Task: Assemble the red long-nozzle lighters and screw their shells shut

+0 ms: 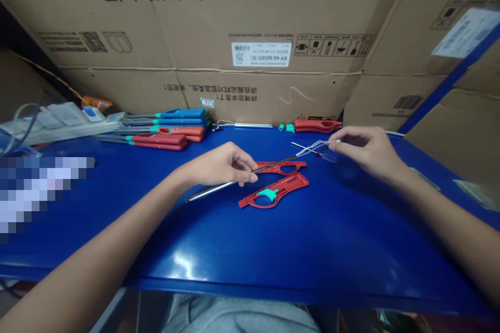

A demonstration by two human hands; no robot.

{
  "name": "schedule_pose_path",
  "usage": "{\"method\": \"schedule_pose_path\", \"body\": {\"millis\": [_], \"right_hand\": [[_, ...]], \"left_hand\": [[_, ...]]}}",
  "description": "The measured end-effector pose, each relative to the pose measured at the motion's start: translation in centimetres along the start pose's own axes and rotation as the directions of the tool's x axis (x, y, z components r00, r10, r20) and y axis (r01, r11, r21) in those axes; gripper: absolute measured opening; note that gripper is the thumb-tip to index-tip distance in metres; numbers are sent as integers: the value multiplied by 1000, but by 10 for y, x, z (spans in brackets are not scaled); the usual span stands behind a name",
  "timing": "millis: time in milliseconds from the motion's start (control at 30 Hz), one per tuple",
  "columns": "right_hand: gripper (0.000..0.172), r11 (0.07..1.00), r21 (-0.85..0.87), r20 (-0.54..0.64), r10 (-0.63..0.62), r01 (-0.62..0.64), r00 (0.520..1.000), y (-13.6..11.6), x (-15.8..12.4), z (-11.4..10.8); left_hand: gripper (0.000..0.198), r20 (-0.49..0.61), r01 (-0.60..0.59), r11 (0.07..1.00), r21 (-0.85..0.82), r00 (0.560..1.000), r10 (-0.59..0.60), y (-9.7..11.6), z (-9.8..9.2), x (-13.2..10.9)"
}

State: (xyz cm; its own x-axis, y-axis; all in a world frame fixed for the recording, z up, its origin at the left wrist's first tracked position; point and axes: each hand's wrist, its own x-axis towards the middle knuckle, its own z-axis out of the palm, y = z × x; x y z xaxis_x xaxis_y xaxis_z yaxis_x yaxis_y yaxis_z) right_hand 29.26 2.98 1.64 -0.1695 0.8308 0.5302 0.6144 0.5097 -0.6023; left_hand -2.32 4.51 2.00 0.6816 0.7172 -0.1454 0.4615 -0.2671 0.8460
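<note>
My left hand point(230, 165) is closed around a slim metal tube point(213, 191), which slants up to the right above the blue table. White wires point(310, 149) come out of the tube's upper end. My right hand point(365, 151) pinches the ends of these wires between thumb and fingertips. Below the tube lies a red half-shell of a long-necked lighter point(291, 187) with a green trigger point(269, 195) in it. A second red half-shell point(287, 168) lies just behind, partly covered by the tube and my left fingers. A thin screwdriver with a clear handle point(328, 157) lies beyond the wires.
Several long-necked lighters point(182, 114) in blue, orange and red are stacked at the back left, beside a white power strip point(66, 125). Red casings point(317, 125) and small green parts point(289, 128) lie at the back, against a large cardboard box point(195, 21).
</note>
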Motion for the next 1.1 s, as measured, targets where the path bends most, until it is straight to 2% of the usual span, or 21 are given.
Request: {"method": "schedule_pose_path", "body": {"millis": [133, 267, 600, 900, 1100], "right_hand": [[25, 980, 131, 16, 150, -151, 989, 1, 2, -3], [30, 952, 219, 11, 218, -215, 976, 3, 3, -3], [32, 896, 370, -22, 274, -247, 961, 6, 6, 2], [37, 890, 376, -23, 288, -258, 957, 7, 5, 3], [37, 882, 379, -13, 307, -279, 952, 5, 4, 4]], "left_hand": [[25, -4, -5, 1000, -1, 1000, 5, -2, -1, 0], [24, -19, -1, 999, 32, 1000, 2, 0, -1, 0], [20, 27, -76, 989, 127, 997, 74, 4, -4, -1], [24, 81, -81, 988, 130, 994, 70, 5, -5, -3], [24, 73, -72, 988, 138, 995, 63, 4, -4, -2]]}}
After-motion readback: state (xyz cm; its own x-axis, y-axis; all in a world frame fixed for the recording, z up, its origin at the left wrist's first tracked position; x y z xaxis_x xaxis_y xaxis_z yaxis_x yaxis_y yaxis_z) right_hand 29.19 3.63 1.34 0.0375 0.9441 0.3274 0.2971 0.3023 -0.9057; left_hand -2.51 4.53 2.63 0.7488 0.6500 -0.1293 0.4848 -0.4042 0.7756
